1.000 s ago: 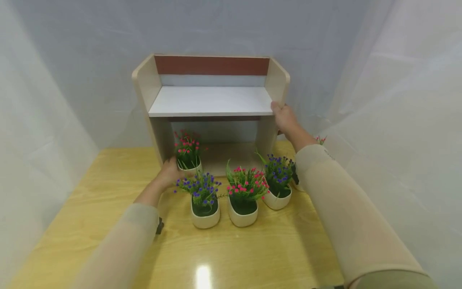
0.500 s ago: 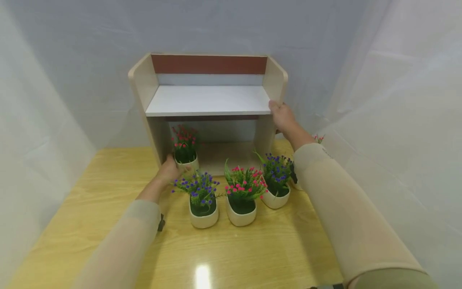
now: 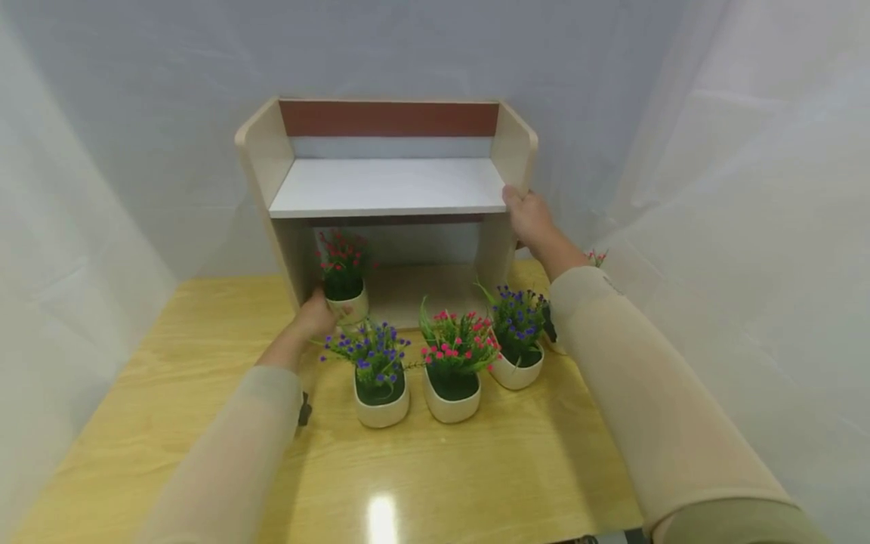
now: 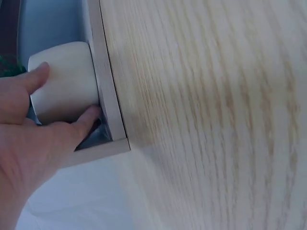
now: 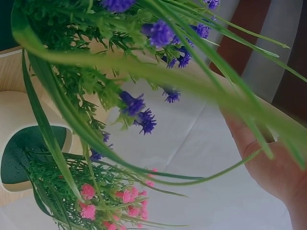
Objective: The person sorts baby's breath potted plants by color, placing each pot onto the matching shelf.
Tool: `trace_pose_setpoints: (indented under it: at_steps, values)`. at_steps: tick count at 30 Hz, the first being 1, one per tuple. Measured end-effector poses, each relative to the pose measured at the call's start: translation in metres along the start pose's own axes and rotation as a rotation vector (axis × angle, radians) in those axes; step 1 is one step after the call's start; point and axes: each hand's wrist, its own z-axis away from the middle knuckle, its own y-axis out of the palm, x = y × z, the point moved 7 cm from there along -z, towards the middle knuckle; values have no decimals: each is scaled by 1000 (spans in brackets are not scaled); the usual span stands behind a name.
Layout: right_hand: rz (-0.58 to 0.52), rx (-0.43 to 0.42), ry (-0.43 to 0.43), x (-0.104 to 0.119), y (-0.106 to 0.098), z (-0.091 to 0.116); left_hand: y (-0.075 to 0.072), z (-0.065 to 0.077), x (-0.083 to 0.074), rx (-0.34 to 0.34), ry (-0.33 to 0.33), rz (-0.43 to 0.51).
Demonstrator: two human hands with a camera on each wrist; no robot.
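Observation:
My left hand (image 3: 315, 314) holds the white pot (image 3: 350, 308) of a red-flowered artificial plant (image 3: 342, 264) at the left front of the shelf unit's lower compartment. In the left wrist view, thumb and fingers span the pot (image 4: 67, 81), whose base lies against the bottom board (image 4: 106, 76). With my right hand (image 3: 532, 219) I grip the front edge of the unit's right side panel (image 3: 516, 147), level with the white middle board (image 3: 390, 187). Leaves and purple flowers (image 5: 132, 103) partly cover that hand (image 5: 271, 167) in the right wrist view.
In front of the unit on the wooden table (image 3: 170, 393) stand a purple-flowered pot (image 3: 382, 408), a pink-flowered pot (image 3: 453, 404) and another purple-flowered pot (image 3: 518, 370). A further pink-flowered plant (image 3: 596, 258) is mostly hidden behind the right forearm.
My left hand has moved the red-flowered pot farther back and slightly left into the lower compartment. The right hand keeps its grip on the side panel; the whole view has shifted a little.

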Motion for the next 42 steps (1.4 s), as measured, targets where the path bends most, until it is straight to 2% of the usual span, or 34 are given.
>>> trace_pose_setpoints:
  at_steps: [3, 8, 10, 13, 20, 23, 26, 29, 31, 33, 40, 42]
  values:
    - [-4, 8, 5, -1, 1, -1, 0, 2, 3, 40, -48, 49]
    - [-4, 14, 12, -3, 5, 0, 3, 3, 8, 89, -69, 123]
    - [-4, 15, 16, -4, 7, 0, 4, 5, 11, 87, -74, 157]
    - [-7, 20, 23, -5, 9, -1, 2, 7, 12, 47, -52, 211]
    - [20, 3, 5, -1, 10, -4, -4, 23, -3, -83, 77, 103]
    - [25, -2, 8, 0, 10, -5, -7, 29, -8, -123, 120, 93]
    - [15, 2, 20, -1, 11, -6, -9, 36, -10, -152, 120, 80]
    - [5, 10, 27, -3, 13, -6, -8, 45, -7, -145, 48, 56]
    - [-1, 7, 20, -4, 14, -7, -8, 54, -8, -112, 6, 33]
    - [-1, 7, 13, -3, 15, -7, -8, 62, -11, -89, -6, 7]
    - [12, -6, -16, -3, 13, -9, -11, 85, -28, -99, 112, -32]
    - [19, -10, -15, -3, 12, -10, -9, 92, -30, -81, 123, -34]
